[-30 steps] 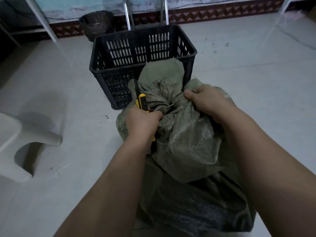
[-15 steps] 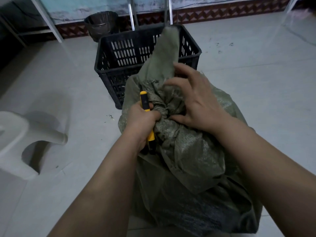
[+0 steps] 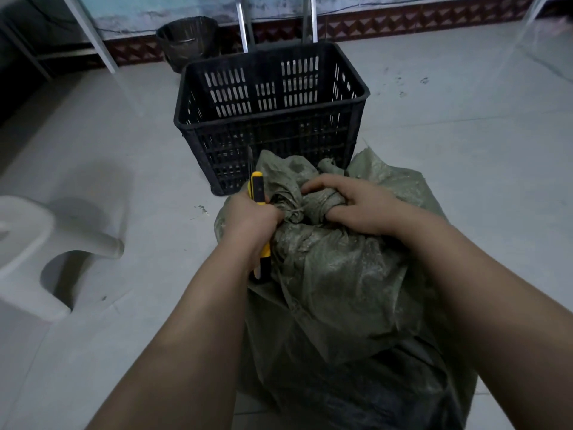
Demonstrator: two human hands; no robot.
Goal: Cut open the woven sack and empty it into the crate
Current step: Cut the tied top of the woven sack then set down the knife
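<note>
The green woven sack [image 3: 335, 274] stands on the pale tiled floor [image 3: 465, 150], directly in front of the black slatted plastic crate [image 3: 269, 119] and touching or nearly touching its near wall. Its neck is bunched and bound with a thin tie [image 3: 296, 210], the loose top of the fabric flopping toward the crate. The right hand [image 3: 356, 206] has its grip clenched around the gathered neck just right of the tie. The left hand [image 3: 252, 218] is closed on a yellow-and-black utility knife [image 3: 258, 190], held upright with the blade pointing up beside the neck, left of the tie; the handle's lower end shows below the fist. Nothing can be seen in the crate. A dark wastebasket [image 3: 187, 38] sits behind the crate near the wall, and a white plastic stool [image 3: 40, 243] stands well apart at the left.
</note>
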